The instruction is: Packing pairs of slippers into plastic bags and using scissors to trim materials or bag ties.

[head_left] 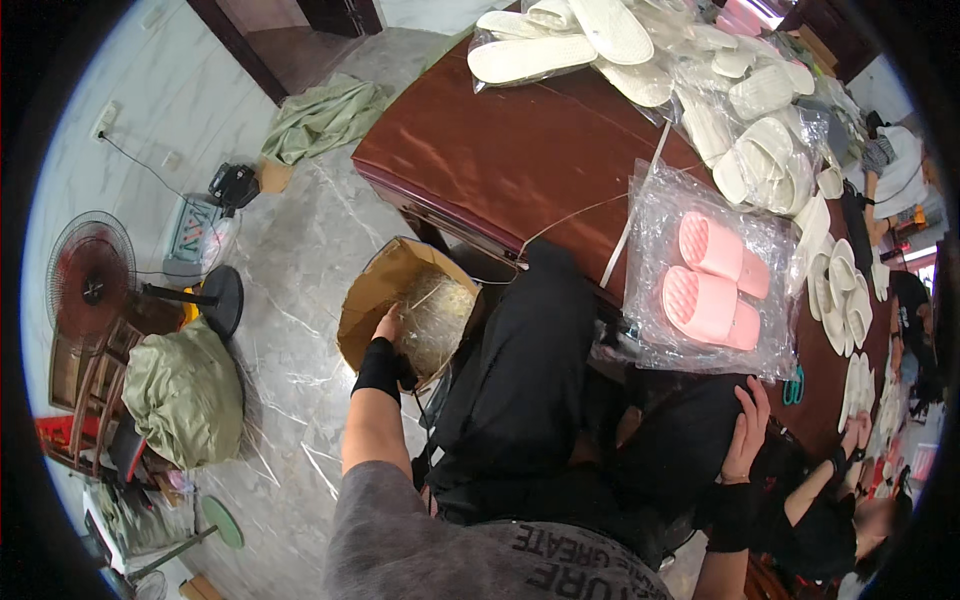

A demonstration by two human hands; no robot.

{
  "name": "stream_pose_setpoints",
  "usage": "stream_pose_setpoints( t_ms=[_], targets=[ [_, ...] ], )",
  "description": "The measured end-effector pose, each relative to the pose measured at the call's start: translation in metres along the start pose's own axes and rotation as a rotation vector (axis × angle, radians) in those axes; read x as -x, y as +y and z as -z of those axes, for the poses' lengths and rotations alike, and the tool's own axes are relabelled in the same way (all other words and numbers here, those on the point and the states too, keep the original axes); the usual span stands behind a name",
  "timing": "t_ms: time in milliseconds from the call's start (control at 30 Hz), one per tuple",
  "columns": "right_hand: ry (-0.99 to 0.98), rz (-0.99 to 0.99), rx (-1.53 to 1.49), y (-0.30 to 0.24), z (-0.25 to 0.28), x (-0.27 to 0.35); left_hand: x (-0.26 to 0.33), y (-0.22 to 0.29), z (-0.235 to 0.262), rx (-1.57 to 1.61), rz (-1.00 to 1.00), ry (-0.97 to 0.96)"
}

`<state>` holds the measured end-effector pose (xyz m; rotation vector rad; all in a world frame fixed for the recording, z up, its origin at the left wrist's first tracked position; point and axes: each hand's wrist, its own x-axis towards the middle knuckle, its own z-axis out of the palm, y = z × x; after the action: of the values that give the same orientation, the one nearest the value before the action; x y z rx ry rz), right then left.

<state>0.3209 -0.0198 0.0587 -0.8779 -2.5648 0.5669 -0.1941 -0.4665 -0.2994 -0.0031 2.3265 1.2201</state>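
My left hand [388, 326] reaches over the near rim of an open cardboard box [362, 296] on the left. Crumpled clear plastic [428, 318] fills part of that box. Most of the left fingers are hidden, so I cannot see whether they grip anything. On my black-trousered right knee rests my right hand [746, 428], empty, fingers loosely apart. Just beyond it, a pair of pink slippers [702, 300] lies on clear plastic bags [650, 345] at the table edge. Teal-handled scissors [793, 386] lie to the right of the bags.
White slippers in clear bags [760, 165] are heaped across the far side of the brown table [520, 150]. A white strap [640, 200] crosses it. Left on the floor are a fan [92, 285] and a green sack [185, 395]. A co-worker [815, 520] sits to the right.
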Motion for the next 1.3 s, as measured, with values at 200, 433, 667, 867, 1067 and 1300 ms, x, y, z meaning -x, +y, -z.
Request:
stream_pose_setpoints(
  t_ms=[200, 433, 667, 867, 1067, 1300],
  targets=[
    [0.010, 0.035, 0.012, 0.009, 0.004, -0.001, 0.022, 0.161, -0.032, -0.260, -0.492, 0.201],
    [0.028, 0.032, -0.038, 0.004, 0.016, 0.000, 0.124, 0.452, -0.089, -0.107, -1.186, -0.282],
    [0.056, 0.050, -0.026, 0.000, 0.032, -0.006, 0.071, 0.451, -0.164, -0.502, -1.214, -0.483],
    [0.059, 0.023, -0.004, 0.005, 0.031, -0.007, 0.065, 0.372, -0.084, 0.280, -0.591, -0.492],
    [0.044, -0.050, -0.086, 0.002, 0.019, -0.001, 0.006, 0.117, 0.059, 0.308, -0.267, 0.088],
    [0.062, -0.161, -0.162, 0.005, 0.007, 0.009, 0.059, -0.108, 0.119, -0.330, 0.382, 0.587]
  ],
)
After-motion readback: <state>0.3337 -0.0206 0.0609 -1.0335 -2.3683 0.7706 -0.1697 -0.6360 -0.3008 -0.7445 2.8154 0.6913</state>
